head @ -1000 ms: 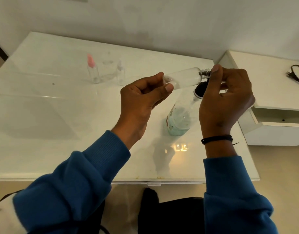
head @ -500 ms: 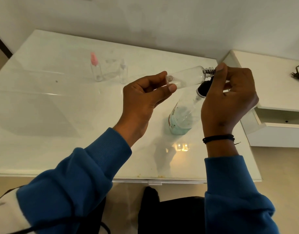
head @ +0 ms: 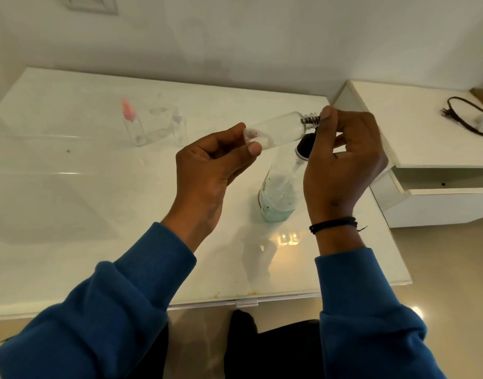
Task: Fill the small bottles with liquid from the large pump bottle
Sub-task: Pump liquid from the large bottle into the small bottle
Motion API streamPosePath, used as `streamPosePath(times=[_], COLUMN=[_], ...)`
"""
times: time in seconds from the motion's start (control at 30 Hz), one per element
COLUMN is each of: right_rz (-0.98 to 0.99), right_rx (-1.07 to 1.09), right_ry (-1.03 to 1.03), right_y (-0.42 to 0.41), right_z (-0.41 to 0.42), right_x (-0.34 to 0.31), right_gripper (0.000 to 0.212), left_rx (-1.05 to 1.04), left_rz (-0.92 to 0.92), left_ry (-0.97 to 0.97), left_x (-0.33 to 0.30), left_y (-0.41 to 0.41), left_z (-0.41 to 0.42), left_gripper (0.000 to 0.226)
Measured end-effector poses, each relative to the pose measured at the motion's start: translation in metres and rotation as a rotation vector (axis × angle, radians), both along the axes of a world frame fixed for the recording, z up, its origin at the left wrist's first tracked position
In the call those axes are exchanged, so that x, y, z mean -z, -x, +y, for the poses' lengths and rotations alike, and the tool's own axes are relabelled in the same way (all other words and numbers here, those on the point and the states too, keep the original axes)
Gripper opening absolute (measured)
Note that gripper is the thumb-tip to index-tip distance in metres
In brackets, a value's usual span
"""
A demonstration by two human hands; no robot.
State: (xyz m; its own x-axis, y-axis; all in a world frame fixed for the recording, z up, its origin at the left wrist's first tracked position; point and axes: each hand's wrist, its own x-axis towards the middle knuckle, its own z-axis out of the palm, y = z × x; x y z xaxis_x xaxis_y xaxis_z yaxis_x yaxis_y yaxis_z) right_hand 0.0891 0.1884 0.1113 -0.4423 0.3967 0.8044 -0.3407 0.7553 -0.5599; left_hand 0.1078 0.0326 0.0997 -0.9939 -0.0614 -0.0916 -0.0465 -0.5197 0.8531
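My left hand (head: 207, 170) grips the base of a small clear bottle (head: 278, 131) and holds it almost level above the table. Its bare threaded neck points right. My right hand (head: 344, 160) has curled fingers at that neck, with the thumb tip against the threads; anything inside the fingers is hidden. Below both hands stands the large bottle (head: 275, 198), holding pale blue-green liquid at its bottom. Its black pump top (head: 304, 146) is partly covered by my right hand.
On the white table (head: 71, 201), at the back left, a small bottle with a pink cap (head: 132, 124) stands beside other small clear bottles (head: 178, 127). A white cabinet (head: 426, 138) with an open drawer (head: 439, 192) and a black cable (head: 464, 116) stands to the right.
Both hands keep the small bottle in nearly the same pose. The view has shifted slightly, showing more of the wall.
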Motion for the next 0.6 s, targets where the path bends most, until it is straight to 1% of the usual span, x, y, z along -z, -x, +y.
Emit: streamPosePath(times=[0.07,0.2,0.43,0.5,0.6], right_rz=[0.0,-0.063,-0.036,-0.051,-0.025], right_rx=[0.01,-0.003,0.006,-0.001,-0.011], right_ry=[-0.005,0.015,0.011,0.016,0.029], right_y=[0.0001,0.002,0.0024,0.0018,0.0005], right_z=[0.0005,-0.0021,-0.0018,-0.0036,-0.0028], right_x=[-0.0022,-0.0022,-0.003,-0.0008,-0.0009], right_gripper=[0.027,0.026,0.025,0.024,0.023], left_rx=[0.005,-0.02,-0.016,-0.02,-0.014], left_rz=[0.006,0.015,0.011,0.009,0.015], left_ry=[0.002,0.007,0.011,0.011,-0.019], left_x=[-0.0002,-0.0029,-0.0023,-0.0037,-0.0044], left_y=[-0.0005,0.0003,0.001,0.0005,-0.0008], left_z=[0.0003,-0.0016,-0.0003,-0.0013,-0.0008], left_gripper=[0.044,0.041,0.038,0.042,0.048])
